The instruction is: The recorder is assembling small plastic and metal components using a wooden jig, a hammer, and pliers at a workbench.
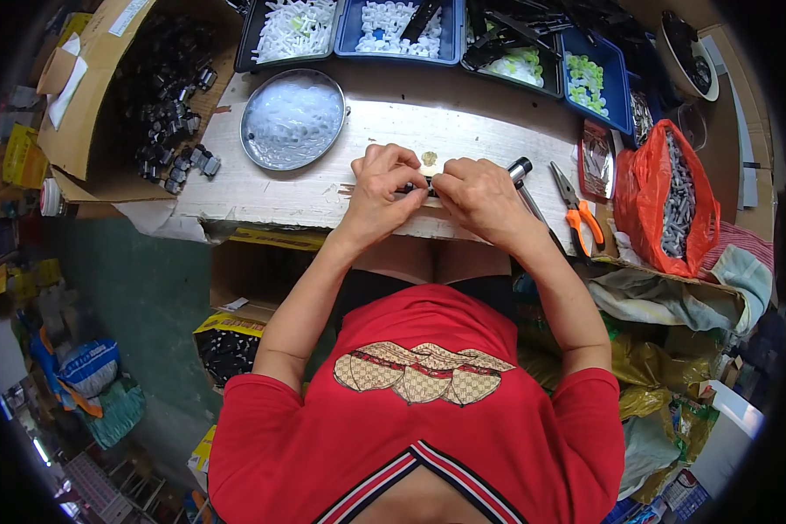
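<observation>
Over the front edge of the white workbench (384, 122), both my hands come together with fingers bent. My left hand (381, 188) pinches the left end of a small dark part (432, 188). My right hand (482, 196) grips the same part from the other side, fingertips pressed onto it. Most of the part is hidden by my fingers, so I cannot make out its kind. Just right of my right hand lies a black and silver rod-like tool (520, 169). Farther right are pliers (575, 205) with orange and black handles.
A round metal dish (279, 164) of translucent grease-like stuff sits left. Beyond it, a cardboard box (79, 113) spills dark parts. Blue bins (399, 59) with small white and yellow-green pieces line the back. A red bag (642, 196) of grey pieces stands right.
</observation>
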Motion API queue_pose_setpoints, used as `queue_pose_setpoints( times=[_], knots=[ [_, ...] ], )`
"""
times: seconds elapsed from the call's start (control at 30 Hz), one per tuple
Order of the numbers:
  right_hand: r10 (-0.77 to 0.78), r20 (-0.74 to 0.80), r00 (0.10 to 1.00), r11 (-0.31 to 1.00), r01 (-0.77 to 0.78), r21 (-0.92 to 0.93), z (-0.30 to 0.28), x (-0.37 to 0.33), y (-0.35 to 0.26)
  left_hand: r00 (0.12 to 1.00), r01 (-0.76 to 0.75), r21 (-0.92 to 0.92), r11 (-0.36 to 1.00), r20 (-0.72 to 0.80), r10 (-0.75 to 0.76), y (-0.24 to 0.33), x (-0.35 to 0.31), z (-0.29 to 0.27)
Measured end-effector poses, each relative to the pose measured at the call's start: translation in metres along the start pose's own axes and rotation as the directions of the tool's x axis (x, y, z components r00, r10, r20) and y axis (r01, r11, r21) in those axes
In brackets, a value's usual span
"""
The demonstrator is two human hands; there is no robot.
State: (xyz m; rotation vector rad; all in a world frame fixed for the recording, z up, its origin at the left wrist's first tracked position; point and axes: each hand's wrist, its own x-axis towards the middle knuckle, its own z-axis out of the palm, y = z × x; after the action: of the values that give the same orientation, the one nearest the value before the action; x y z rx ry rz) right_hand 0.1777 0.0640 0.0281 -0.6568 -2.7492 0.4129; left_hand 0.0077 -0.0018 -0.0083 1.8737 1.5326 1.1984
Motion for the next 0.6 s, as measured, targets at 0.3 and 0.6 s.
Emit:
queue_pose_setpoints(
  times=[0.3, 0.6],
  knots=[
    [0.023, 0.108, 0.994, 1.0, -0.023, -0.003, -0.007, 0.01, -0.007, 1.0, -0.011, -0.016, 1.0, 0.017, 0.011, -0.001, 0.001, 0.001],
    [0.24, -0.18, 0.954, 0.966, -0.216, 0.145, -0.034, -0.029, 0.023, 0.998, 0.048, 0.088, 0.995, 0.041, -0.052, 0.006, 0.001, 0.004]
  ],
)
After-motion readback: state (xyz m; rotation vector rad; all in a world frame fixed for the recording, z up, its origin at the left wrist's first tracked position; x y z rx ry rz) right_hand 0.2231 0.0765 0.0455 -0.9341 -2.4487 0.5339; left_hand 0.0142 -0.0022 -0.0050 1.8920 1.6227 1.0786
